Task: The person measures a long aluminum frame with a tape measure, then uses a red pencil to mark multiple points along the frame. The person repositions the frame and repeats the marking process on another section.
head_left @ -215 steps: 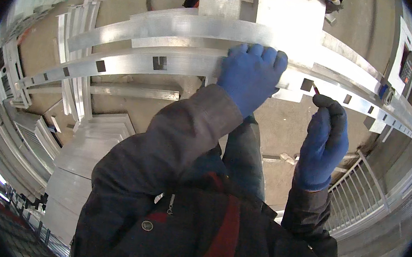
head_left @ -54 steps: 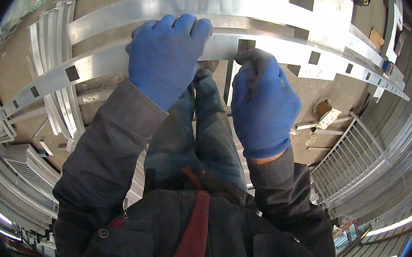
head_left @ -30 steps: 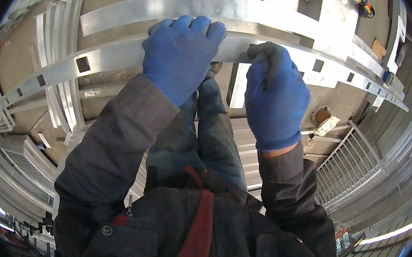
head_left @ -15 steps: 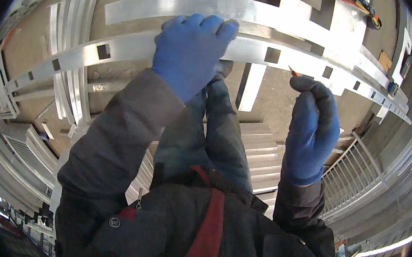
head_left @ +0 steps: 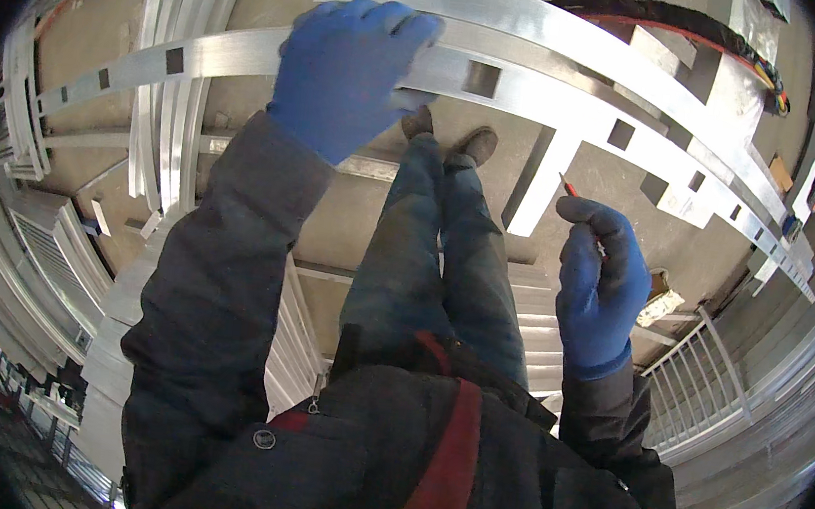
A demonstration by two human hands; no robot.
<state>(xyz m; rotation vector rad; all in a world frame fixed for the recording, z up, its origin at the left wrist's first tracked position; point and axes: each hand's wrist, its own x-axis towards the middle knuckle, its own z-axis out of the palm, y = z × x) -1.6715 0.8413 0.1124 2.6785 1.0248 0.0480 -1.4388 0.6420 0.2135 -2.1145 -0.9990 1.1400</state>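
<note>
My left hand (head_left: 347,74), in a blue glove, lies flat on a long aluminium rail (head_left: 534,94) with square holes that runs across the top of the view. A second, plain rail (head_left: 551,21) lies just beyond it. My right hand (head_left: 601,285), also gloved in blue, is pulled back below the rail and is closed around a thin red marker (head_left: 570,188), whose tip points up toward the rail. My legs and shoes (head_left: 454,145) show below the rails.
Stacks of aluminium profiles (head_left: 172,81) lie on the floor at the left. More profiles and a railing panel (head_left: 712,386) lie at the right. A bundle of black and red cables (head_left: 689,36) runs along the top right. The floor is bare concrete.
My right hand has drawn back from the rail and down to the right with the red marker. My left hand stays on the rail.
</note>
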